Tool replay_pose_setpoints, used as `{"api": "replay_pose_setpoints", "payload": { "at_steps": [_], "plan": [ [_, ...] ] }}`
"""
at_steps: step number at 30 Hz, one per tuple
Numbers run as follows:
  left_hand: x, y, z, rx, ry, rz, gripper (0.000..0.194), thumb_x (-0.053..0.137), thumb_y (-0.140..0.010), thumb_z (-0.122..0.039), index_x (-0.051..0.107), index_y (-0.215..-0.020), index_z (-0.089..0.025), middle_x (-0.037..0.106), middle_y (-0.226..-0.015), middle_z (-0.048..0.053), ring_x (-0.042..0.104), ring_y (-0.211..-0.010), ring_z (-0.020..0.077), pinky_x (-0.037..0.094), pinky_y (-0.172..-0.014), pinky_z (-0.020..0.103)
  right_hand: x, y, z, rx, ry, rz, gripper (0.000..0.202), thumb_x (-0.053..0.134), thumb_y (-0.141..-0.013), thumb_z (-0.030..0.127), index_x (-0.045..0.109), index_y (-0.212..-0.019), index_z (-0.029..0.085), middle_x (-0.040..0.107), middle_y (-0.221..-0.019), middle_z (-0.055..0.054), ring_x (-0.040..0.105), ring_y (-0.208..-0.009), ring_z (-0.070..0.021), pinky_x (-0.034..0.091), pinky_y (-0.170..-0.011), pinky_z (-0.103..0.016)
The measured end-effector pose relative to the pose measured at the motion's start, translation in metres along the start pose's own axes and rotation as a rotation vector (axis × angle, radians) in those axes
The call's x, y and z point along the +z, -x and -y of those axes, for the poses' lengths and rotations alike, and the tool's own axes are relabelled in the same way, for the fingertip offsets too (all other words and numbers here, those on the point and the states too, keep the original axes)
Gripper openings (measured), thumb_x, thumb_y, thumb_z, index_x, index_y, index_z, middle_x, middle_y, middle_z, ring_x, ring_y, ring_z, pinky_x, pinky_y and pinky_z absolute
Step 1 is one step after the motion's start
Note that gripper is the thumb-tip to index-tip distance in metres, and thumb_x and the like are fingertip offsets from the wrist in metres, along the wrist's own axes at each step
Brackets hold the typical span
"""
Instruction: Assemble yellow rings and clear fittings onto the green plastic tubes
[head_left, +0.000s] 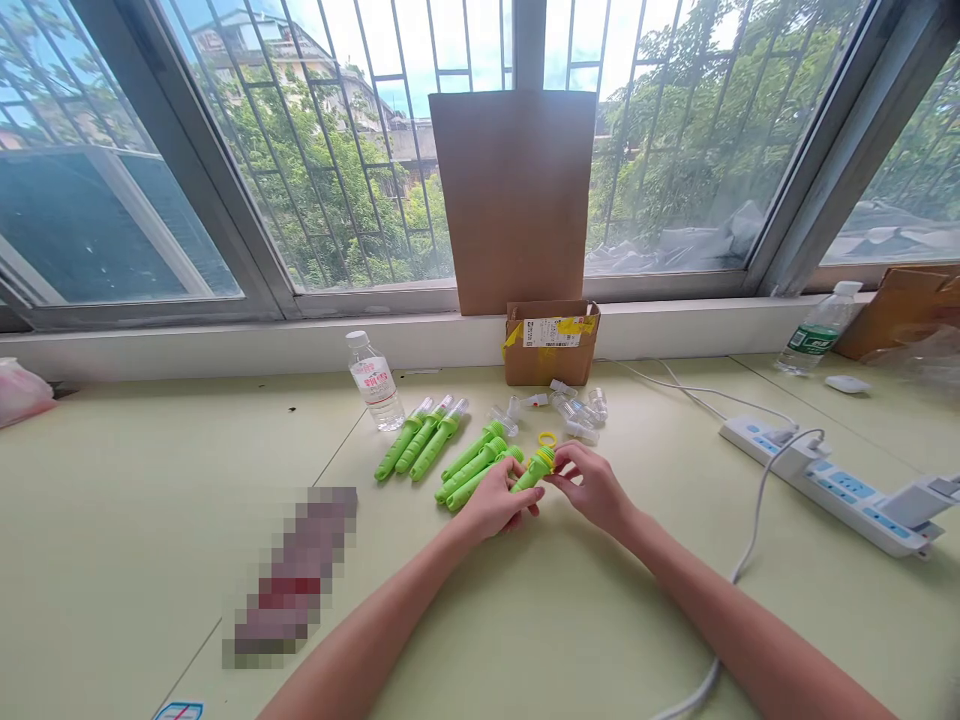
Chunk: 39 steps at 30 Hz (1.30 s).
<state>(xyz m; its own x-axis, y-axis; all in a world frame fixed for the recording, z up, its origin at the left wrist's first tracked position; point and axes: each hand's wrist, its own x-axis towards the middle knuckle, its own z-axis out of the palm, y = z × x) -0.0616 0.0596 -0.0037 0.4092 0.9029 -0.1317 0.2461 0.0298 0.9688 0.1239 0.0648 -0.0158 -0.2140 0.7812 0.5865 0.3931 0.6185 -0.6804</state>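
Observation:
My left hand (495, 500) grips a green plastic tube (534, 470) by its body, just above the table. My right hand (592, 485) pinches the tube's top end, where a yellow ring (547, 439) sits. Next to my left hand lie three more green tubes (476, 462) side by side. Further left is a row of three green tubes with clear caps (421, 437). Behind the hands is a small pile of loose clear caps (574, 408).
A small open cardboard box (551, 343) stands by the window sill, with a cardboard sheet (516, 200) leaning behind it. A water bottle (375, 382) stands at the left. A white power strip (832, 487) with cables lies at the right; another bottle (817, 330) beyond.

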Motion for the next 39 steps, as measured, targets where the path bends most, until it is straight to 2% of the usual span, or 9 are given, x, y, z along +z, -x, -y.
{"api": "replay_pose_setpoints", "payload": {
  "at_steps": [5, 11, 15, 22, 25, 28, 31, 36, 39],
  "plan": [
    [-0.001, 0.001, -0.002, 0.034, 0.079, 0.017, 0.035, 0.064, -0.073, -0.047, 0.046, -0.081, -0.018, 0.068, -0.074, 0.005, 0.058, -0.044, 0.012, 0.036, -0.034, 0.018, -0.002, 0.001, 0.002, 0.006, 0.0, 0.007, 0.009, 0.062, -0.078, 0.02, 0.054, -0.084, 0.02, 0.056, -0.083, -0.003, 0.059, -0.072, -0.0151, 0.057, -0.056, -0.028],
    [-0.004, 0.002, -0.005, 0.022, 0.113, 0.04, 0.039, 0.062, -0.074, -0.052, 0.049, -0.081, -0.017, 0.069, -0.075, 0.007, 0.059, -0.046, 0.0125, 0.036, -0.036, 0.018, -0.002, -0.001, 0.005, 0.022, -0.007, -0.002, 0.008, 0.061, -0.08, 0.023, 0.054, -0.084, 0.02, 0.057, -0.084, -0.003, 0.06, -0.072, -0.0157, 0.057, -0.055, -0.029],
    [-0.006, 0.003, -0.009, 0.015, 0.103, 0.134, 0.042, 0.053, -0.079, -0.056, 0.053, -0.087, -0.015, 0.069, -0.083, 0.009, 0.059, -0.049, 0.0114, 0.038, -0.04, 0.019, -0.003, -0.002, 0.006, 0.027, -0.013, 0.0, 0.012, 0.061, -0.081, 0.029, 0.055, -0.084, 0.02, 0.057, -0.083, -0.004, 0.059, -0.07, -0.0152, 0.058, -0.056, -0.03],
    [-0.007, 0.002, -0.009, 0.068, 0.041, 0.144, 0.046, 0.042, -0.084, -0.06, 0.052, -0.08, -0.015, 0.058, -0.067, 0.0, 0.043, -0.039, 0.0048, 0.029, -0.034, 0.017, -0.004, -0.002, 0.004, -0.012, -0.006, 0.033, 0.02, 0.067, -0.077, 0.031, 0.055, -0.09, 0.02, 0.056, -0.085, -0.004, 0.059, -0.073, -0.0161, 0.059, -0.057, -0.03],
    [-0.008, 0.003, -0.01, 0.056, 0.039, 0.155, 0.043, 0.04, -0.085, -0.058, 0.049, -0.08, -0.016, 0.055, -0.063, -0.002, 0.04, -0.038, 0.0045, 0.027, -0.033, 0.016, -0.001, -0.001, 0.001, -0.029, 0.0, 0.023, 0.016, 0.063, -0.08, 0.03, 0.055, -0.09, 0.021, 0.056, -0.084, -0.003, 0.059, -0.073, -0.0161, 0.059, -0.057, -0.031],
    [-0.009, 0.004, -0.011, 0.008, 0.004, 0.143, 0.039, 0.049, -0.082, -0.056, 0.047, -0.091, -0.018, 0.05, -0.055, -0.006, 0.036, -0.035, 0.0049, 0.025, -0.032, 0.016, 0.002, 0.001, 0.0, -0.052, 0.003, -0.012, 0.01, 0.057, -0.084, 0.029, 0.054, -0.087, 0.02, 0.057, -0.084, -0.004, 0.059, -0.071, -0.0156, 0.058, -0.057, -0.031],
    [-0.008, 0.005, -0.009, -0.023, -0.021, 0.099, 0.044, 0.059, -0.076, -0.052, 0.043, -0.102, -0.02, 0.049, -0.051, -0.009, 0.035, -0.034, 0.0056, 0.024, -0.032, 0.016, 0.005, 0.001, 0.002, -0.075, -0.002, -0.033, 0.009, 0.056, -0.085, 0.029, 0.055, -0.085, 0.02, 0.058, -0.088, -0.006, 0.059, -0.07, -0.0154, 0.058, -0.057, -0.031],
    [-0.006, 0.005, -0.008, 0.05, 0.043, 0.069, 0.038, 0.06, -0.076, -0.051, 0.048, -0.092, -0.018, 0.063, -0.066, -0.001, 0.044, -0.036, 0.0064, 0.031, -0.034, 0.017, 0.003, 0.002, 0.005, -0.082, -0.012, -0.045, 0.009, 0.055, -0.086, 0.029, 0.057, -0.084, 0.02, 0.059, -0.091, -0.006, 0.06, -0.072, -0.0156, 0.059, -0.059, -0.032],
    [-0.006, 0.005, -0.01, 0.062, 0.055, 0.086, 0.04, 0.055, -0.078, -0.055, 0.054, -0.087, -0.016, 0.066, -0.074, 0.005, 0.051, -0.042, 0.0086, 0.034, -0.035, 0.018, 0.001, 0.002, 0.006, -0.079, -0.014, -0.041, 0.01, 0.056, -0.086, 0.03, 0.058, -0.085, 0.02, 0.058, -0.092, -0.007, 0.061, -0.072, -0.0156, 0.06, -0.06, -0.032]
  ]
}}
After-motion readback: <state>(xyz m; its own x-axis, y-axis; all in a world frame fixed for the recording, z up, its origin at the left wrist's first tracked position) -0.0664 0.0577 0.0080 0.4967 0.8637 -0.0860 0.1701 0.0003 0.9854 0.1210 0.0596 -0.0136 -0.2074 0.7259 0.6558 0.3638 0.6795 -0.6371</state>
